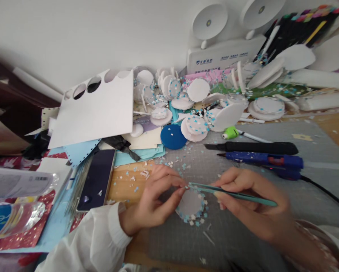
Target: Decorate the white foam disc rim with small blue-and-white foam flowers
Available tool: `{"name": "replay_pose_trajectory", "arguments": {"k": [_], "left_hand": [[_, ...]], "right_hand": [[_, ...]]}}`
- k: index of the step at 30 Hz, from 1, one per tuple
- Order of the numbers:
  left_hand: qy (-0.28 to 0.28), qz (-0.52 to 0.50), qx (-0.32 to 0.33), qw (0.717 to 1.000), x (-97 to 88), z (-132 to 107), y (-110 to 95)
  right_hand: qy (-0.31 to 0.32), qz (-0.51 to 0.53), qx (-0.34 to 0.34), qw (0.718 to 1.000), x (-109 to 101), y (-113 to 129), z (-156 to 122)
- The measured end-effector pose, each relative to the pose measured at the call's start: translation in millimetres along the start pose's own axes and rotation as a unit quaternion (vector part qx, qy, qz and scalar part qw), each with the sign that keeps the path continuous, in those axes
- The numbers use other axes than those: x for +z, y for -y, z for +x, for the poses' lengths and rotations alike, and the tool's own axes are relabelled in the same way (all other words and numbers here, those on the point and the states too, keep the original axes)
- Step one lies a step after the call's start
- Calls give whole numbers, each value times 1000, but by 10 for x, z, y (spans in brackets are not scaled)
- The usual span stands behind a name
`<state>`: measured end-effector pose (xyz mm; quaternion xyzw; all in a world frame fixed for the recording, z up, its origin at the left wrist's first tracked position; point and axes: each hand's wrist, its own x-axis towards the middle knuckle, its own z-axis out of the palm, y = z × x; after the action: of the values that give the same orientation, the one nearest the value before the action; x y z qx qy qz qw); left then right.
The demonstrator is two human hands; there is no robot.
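Note:
My right hand [243, 192] grips teal tweezers [243, 197], their tips pointing left over the rim of a white disc [190, 204]. Small blue and white star or flower pieces [196, 218] line the disc's edge. Thumb and forefinger of my left hand [164, 192] are pinched together at the tweezer tips, above the disc's upper left edge. Whatever lies between those fingertips is too small to make out. The disc rests on a grey cutting mat [181, 241].
Behind the hands lie a blue disc [173, 136], a craft knife [254, 148], a blue glue gun [265, 159] with a cord, and decorated white discs [194, 127]. A phone [97, 179] and a white board with holes [96, 113] are at left. Loose bits are scattered around.

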<state>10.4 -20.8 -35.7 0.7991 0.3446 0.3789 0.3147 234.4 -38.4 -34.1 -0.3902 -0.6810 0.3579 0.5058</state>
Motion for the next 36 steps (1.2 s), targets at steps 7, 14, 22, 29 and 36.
{"name": "replay_pose_trajectory", "arguments": {"k": [7, 14, 22, 29, 36], "left_hand": [[2, 5, 4, 1000, 13, 5, 10], [9, -2, 17, 1000, 7, 20, 6], [1, -5, 13, 1000, 0, 22, -3], [-2, -22, 6, 1000, -2, -6, 29], [-14, -90, -9, 996, -7, 7, 0]], "right_hand": [[15, -6, -16, 1000, 0, 16, -3], [32, 29, 2, 999, -2, -31, -16], [4, 94, 69, 993, 14, -6, -19], [-26, 2, 0, 1000, -11, 28, 0], [77, -241, -282, 925, -87, 103, 63]]}}
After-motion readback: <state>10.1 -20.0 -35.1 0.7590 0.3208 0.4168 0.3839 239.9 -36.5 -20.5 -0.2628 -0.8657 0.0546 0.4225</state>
